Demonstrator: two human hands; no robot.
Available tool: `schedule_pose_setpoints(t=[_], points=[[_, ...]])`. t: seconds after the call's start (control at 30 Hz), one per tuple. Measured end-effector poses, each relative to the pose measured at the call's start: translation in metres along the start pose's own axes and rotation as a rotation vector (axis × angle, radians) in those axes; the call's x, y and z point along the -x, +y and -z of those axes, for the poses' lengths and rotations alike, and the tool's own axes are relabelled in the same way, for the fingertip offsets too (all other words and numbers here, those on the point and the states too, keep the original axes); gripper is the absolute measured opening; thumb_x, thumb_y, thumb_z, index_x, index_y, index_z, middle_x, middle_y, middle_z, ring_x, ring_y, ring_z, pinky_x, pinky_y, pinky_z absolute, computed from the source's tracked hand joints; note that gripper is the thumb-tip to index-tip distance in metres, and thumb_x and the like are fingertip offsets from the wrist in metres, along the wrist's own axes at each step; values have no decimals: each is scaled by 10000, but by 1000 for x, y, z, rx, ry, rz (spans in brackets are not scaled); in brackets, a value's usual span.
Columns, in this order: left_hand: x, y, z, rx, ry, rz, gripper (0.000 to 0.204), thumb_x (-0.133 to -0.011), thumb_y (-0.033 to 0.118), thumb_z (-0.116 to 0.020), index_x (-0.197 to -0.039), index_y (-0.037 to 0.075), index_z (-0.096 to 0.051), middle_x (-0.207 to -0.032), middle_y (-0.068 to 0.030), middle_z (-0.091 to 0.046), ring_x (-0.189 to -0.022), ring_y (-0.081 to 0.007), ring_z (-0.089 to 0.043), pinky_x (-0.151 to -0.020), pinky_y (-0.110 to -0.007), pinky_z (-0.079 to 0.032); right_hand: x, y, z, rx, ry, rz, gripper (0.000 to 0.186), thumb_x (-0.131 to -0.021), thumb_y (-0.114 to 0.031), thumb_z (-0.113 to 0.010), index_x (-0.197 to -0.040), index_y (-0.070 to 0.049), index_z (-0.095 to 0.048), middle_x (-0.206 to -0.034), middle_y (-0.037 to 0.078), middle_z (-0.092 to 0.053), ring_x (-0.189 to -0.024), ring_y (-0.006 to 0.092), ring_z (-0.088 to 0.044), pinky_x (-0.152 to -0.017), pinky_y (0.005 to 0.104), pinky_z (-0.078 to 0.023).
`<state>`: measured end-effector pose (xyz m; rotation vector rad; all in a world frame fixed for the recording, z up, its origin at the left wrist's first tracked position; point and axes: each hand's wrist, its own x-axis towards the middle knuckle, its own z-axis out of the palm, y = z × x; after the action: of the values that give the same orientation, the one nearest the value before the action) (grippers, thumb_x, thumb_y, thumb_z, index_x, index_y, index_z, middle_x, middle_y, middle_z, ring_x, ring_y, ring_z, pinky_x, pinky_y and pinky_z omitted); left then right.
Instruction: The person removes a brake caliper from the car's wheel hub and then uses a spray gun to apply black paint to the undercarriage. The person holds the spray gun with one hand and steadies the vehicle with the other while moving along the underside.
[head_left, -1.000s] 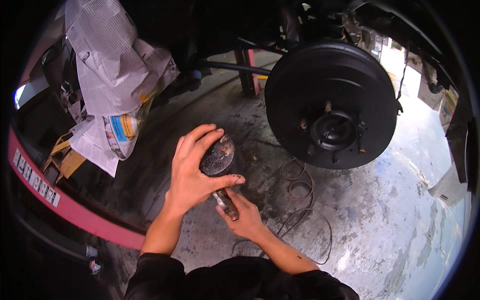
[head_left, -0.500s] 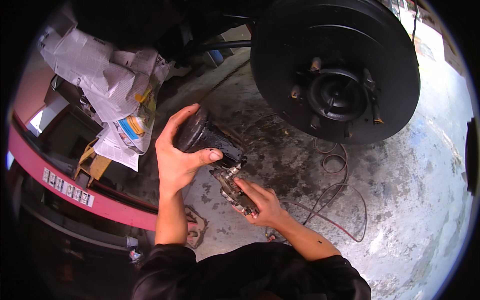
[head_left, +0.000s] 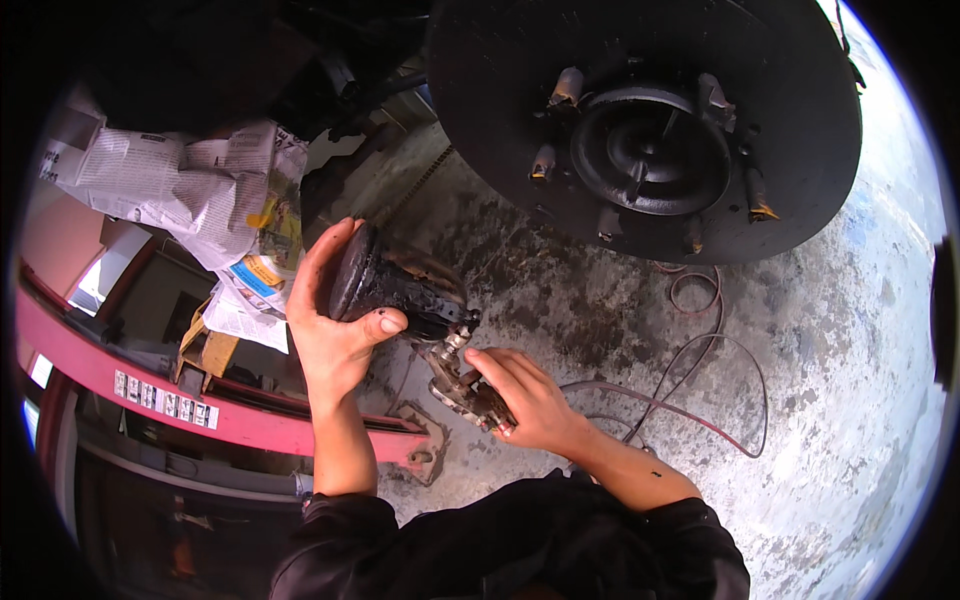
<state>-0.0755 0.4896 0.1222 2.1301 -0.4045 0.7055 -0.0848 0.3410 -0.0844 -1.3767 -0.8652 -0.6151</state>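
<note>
My left hand [head_left: 330, 330] grips a black, paint-stained cup [head_left: 395, 295], tilted, with fingers over its round end and thumb along its side. The cup joins a grimy metal spray gun body [head_left: 455, 385], which my right hand [head_left: 530, 400] holds below it, fingers wrapped over it; a thin hose runs off to the right. Above and to the right, apart from my hands, a large black disc [head_left: 490, 90] with a ringed hub [head_left: 650, 150] carries several studs wearing dull, partly yellow-tipped coverings.
Crumpled newspaper [head_left: 200, 190] covers something at the upper left, above a yellow wooden object [head_left: 215, 355]. A pink lift arm [head_left: 270, 430] crosses the left. Looping hose [head_left: 760, 415] lies on the stained concrete floor [head_left: 830, 450]. Dark undercarriage parts [head_left: 340, 80] hang at the top.
The cup has tipped from end-up onto its side, exposing the gun body. Both hands stay on it and have shifted left lately; my view has turned, so the disc appears larger and higher.
</note>
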Motion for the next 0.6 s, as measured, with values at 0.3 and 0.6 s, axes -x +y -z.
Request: schedule_pose_setpoints(t=[0.3, 0.6], points=[[6, -4, 7, -117, -21, -83, 1166, -711, 830, -698, -1458, -39, -484, -1515, -199, -476, -1428, -296, -433, -1170, -430, -330, 0, 20, -3, 58, -46, 176, 753, -696, -92, -719, -1433, -62, -563, -1185, 129, -662, -1033, 282, -659, -1014, 473, -468], [-2, -45, 43, -150, 28, -97, 831, -957, 608, -599, -1505, 8, -423, -1568, -207, -427, -1471, -343, -395, -1189, -496, -307, -23, 49, -29, 57, -57, 180, 772, -673, -66, -719, -1430, -60, -568, -1177, 130, -668, -1007, 286, -646, -994, 458, -482]])
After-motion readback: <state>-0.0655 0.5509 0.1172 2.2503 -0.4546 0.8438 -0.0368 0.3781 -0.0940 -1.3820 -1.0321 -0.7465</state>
